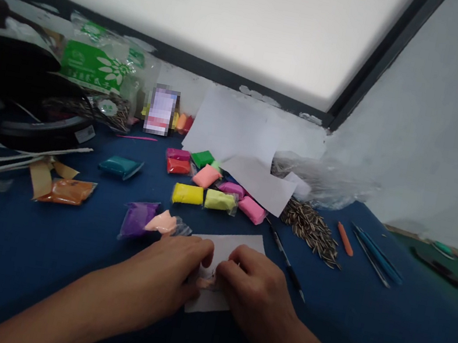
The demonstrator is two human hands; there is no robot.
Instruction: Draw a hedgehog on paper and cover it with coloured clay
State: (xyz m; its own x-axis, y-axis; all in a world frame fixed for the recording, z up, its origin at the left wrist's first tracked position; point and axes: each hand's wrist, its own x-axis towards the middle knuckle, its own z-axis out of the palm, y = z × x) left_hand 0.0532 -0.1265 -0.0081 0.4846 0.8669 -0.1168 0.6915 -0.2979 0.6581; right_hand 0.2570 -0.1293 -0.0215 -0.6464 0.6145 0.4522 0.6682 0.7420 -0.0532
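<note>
A small sheet of white paper lies on the blue table, with a bit of peach modelling clay and small dark marks on it. My left hand curls around the clay from the left, thumb and forefinger at its edge. From the right, my right hand has its bent fingertips pressed together against the clay. My fingers partly cover the clay. Just beyond my left hand, a larger peach clay lump in an opened wrapper rests against a purple clay packet.
Beyond are a yellow clay packet, a pink clay packet and several others. A pen, sunflower seeds, an orange stick and blue tweezers lie right. White cables and a teal packet lie left.
</note>
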